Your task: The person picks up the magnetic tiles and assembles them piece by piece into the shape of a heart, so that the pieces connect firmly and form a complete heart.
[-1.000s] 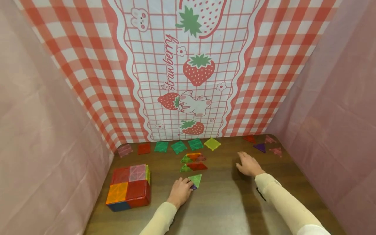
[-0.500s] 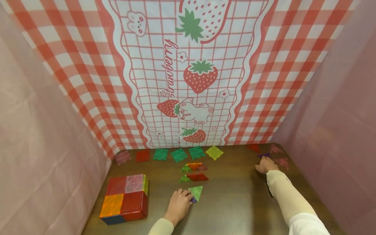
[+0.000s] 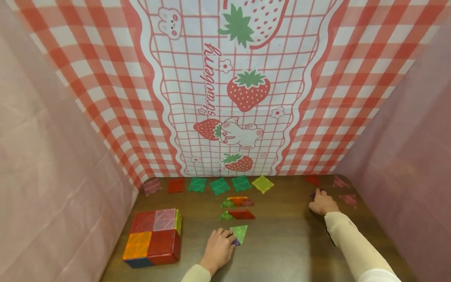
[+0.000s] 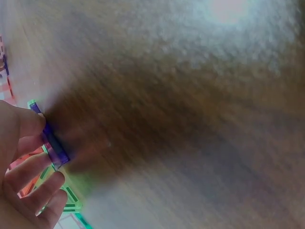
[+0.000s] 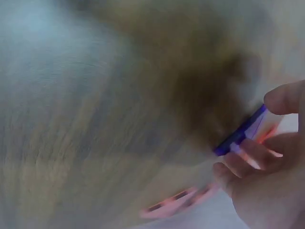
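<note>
My left hand (image 3: 219, 247) is low in the middle of the table, pinching a purple triangular magnetic tile (image 4: 56, 145) between thumb and fingers. A light green triangular tile (image 3: 240, 233) lies edge to edge with that purple one. At the far right of the table, my right hand (image 3: 323, 203) pinches another purple triangular tile (image 5: 240, 131), thumb on one side and fingers on the other. Most of this tile is hidden by the hand in the head view. Two joined tile shapes in green, red and orange, the nearer trapezoid (image 3: 239, 215) among them, lie beyond my left hand.
A block of stacked tiles (image 3: 153, 239) stands at the left. Along the back edge lie several square tiles, such as the yellow one (image 3: 262, 184). A red triangle (image 3: 312, 179) and pink triangles (image 3: 348, 200) lie at the back right. Cloth walls enclose the table (image 3: 282, 250).
My right hand has reached to the back right, taken hold of the purple triangle and drawn it slightly left and nearer. My left hand has stayed at its tiles. The head view has shifted slightly.
</note>
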`<state>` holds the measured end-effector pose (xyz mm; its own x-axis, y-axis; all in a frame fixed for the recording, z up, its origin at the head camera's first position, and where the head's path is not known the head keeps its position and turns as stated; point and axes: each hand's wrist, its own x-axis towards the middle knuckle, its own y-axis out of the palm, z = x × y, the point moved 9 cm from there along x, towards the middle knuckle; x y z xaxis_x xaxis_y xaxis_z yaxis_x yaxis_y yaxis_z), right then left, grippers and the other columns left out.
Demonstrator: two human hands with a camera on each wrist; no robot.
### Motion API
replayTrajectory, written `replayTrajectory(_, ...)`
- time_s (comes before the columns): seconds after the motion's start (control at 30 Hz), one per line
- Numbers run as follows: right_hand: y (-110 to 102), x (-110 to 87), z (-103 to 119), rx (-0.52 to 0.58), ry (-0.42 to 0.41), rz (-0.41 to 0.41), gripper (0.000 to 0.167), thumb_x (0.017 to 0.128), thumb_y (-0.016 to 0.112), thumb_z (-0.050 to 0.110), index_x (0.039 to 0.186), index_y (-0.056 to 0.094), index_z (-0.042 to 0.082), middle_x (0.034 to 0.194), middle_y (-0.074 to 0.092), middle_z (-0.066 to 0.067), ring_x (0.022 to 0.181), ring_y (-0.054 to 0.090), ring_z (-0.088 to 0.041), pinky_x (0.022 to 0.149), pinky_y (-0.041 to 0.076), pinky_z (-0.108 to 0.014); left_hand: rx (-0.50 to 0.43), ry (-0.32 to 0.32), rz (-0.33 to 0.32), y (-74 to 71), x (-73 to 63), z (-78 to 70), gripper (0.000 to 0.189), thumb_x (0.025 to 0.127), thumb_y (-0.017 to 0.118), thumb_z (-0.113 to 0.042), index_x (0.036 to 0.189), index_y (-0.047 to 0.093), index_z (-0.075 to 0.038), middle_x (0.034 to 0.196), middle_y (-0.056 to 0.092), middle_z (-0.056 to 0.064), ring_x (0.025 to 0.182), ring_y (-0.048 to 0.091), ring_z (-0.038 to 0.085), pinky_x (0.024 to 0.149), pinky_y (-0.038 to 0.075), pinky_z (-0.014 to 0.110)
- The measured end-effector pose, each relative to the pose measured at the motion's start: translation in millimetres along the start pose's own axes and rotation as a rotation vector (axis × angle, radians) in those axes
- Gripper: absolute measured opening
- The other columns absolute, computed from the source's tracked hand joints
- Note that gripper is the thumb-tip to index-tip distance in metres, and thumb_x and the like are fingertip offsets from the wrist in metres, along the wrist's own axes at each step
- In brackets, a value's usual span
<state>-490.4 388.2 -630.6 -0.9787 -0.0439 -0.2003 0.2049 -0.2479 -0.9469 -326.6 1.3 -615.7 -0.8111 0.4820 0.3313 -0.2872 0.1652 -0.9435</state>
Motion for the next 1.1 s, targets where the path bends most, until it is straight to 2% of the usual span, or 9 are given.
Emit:
replayTrajectory(0.17,19.9,-23.6,44.7,-0.080,-0.148,-0.042,0.068,0.083,0.052,0.014,0.143,0.042,-0.017,0.136,0.038,-0.045,0.117,0.043,-0.064,0.094,0.042,-0.070,0.005,-0.012,-0.012,-3.2,-1.0,0.3,0.022,0.086,0.077,-0.030,0.105,0.079,-0.020,0.113,0.074,-0.003,0.096,0.064,0.018,0.079,0.049,0.032)
replayTrajectory(0.37,27.7,-63.8,87.4,-0.137,-0.291,-0.167,0.060,0.080,0.060,0.005,0.138,0.056,-0.008,0.126,0.052,-0.034,0.109,0.052,-0.053,0.089,0.046,-0.064,-0.019,-0.008,-0.029,-7.4,6.2,-0.6,0.020,0.087,0.077,-0.027,0.105,0.078,-0.017,0.110,0.073,-0.001,0.095,0.064,0.020,0.078,0.050,0.033)
replayTrajectory(0.5,37.4,-89.8,115.2,-0.104,-0.369,-0.239,0.054,0.082,0.064,0.005,0.136,0.062,-0.001,0.124,0.056,-0.032,0.108,0.056,-0.050,0.087,0.049,-0.062,-0.064,-0.045,-0.006,-7.6,10.0,2.7,0.020,0.088,0.077,-0.024,0.106,0.078,-0.016,0.114,0.074,0.001,0.097,0.065,0.021,0.080,0.051,0.034)
replayTrajectory(0.7,52.6,-121.4,153.8,-0.029,-0.426,-0.350,0.041,0.087,0.071,0.009,0.127,0.071,0.007,0.120,0.062,-0.029,0.102,0.062,-0.044,0.085,0.052,-0.058,-0.150,-0.098,0.045,-4.7,13.0,2.7,0.021,0.090,0.075,-0.022,0.109,0.078,-0.014,0.119,0.074,0.003,0.101,0.066,0.023,0.082,0.052,0.035)
replayTrajectory(0.93,70.1,-142.2,209.2,0.073,-0.471,-0.299,0.033,0.088,0.075,0.011,0.121,0.074,0.013,0.111,0.063,-0.017,0.096,0.060,-0.032,0.081,0.051,-0.051,-0.153,-0.120,0.094,-1.5,9.9,-1.3,0.023,0.089,0.076,-0.023,0.111,0.078,-0.015,0.123,0.073,0.003,0.104,0.066,0.023,0.085,0.052,0.034)
replayTrajectory(1.1,80.1,-148.7,240.8,0.112,-0.493,-0.298,0.036,0.087,0.079,0.016,0.121,0.071,0.006,0.105,0.062,-0.015,0.092,0.059,-0.031,0.079,0.051,-0.050,-0.187,-0.121,0.135,-1.1,0.5,4.2,0.026,0.091,0.074,-0.021,0.116,0.077,-0.013,0.128,0.071,0.005,0.109,0.066,0.025,0.089,0.052,0.036)
